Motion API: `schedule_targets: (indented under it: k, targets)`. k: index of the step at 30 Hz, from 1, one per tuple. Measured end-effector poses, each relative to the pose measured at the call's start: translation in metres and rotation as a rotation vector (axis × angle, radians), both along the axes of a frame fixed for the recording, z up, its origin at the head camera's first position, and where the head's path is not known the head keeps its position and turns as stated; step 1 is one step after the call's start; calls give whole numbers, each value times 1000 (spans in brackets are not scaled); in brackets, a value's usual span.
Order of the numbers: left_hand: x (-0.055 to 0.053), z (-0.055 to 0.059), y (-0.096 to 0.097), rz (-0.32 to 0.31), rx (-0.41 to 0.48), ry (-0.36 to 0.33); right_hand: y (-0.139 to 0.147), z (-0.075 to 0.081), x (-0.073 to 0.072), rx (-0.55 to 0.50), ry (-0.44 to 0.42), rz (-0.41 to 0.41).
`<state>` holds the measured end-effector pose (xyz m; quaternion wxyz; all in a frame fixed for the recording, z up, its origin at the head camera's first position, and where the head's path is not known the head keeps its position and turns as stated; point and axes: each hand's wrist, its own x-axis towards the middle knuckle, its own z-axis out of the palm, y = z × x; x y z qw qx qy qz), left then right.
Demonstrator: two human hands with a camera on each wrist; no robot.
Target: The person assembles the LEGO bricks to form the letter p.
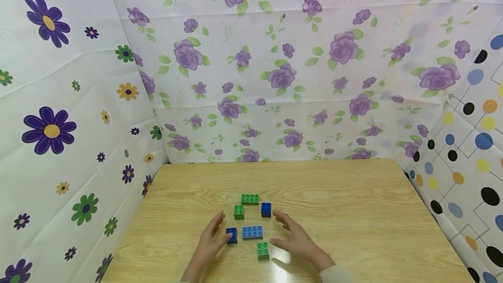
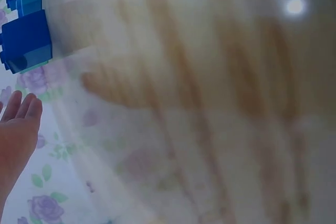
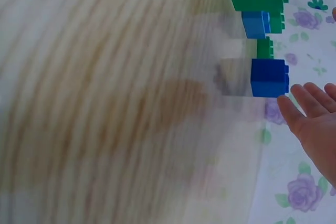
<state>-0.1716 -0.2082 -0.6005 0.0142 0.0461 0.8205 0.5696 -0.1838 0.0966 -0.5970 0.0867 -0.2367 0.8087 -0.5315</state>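
Observation:
Duplo-style bricks lie studs up between the two hands in the head view. The left hand (image 1: 210,241) is beside a dark blue brick (image 1: 232,235), its thumb overlapping the brick's edge and its fingers extended. To the other side, the right hand (image 1: 294,237) has its fingers spread, with a second dark blue brick (image 1: 266,209) near its fingertips and a light green brick (image 1: 263,250) near its thumb. Between them sits a long light blue brick (image 1: 252,232). Farther back are a small green brick (image 1: 239,212) and a long green brick (image 1: 249,199). Both palms hold nothing.
The bricks stand on a wooden table (image 1: 353,204). A cloth with purple roses (image 1: 283,73) hangs behind its back edge. Flowered cloth (image 1: 86,156) covers the left side, and dotted cloth (image 1: 467,178) the right.

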Motion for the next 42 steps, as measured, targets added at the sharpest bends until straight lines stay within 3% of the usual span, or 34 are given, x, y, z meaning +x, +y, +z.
schedule_targets:
  k: [9, 21, 30, 42]
  targets:
    - [-1, -9, -5, -72, 43, -79, -7, -8, 4, -24, -144, 74]
    - [-3, -8, -8, -136, 49, -118, -13, -13, 7, -51, -254, 156]
    - [-4, -9, -9, -176, 46, -135, -12, -15, 10, -12, -222, 148]
    - [-4, -9, -10, -181, 30, -137, -11, -14, 12, -24, -201, 140]
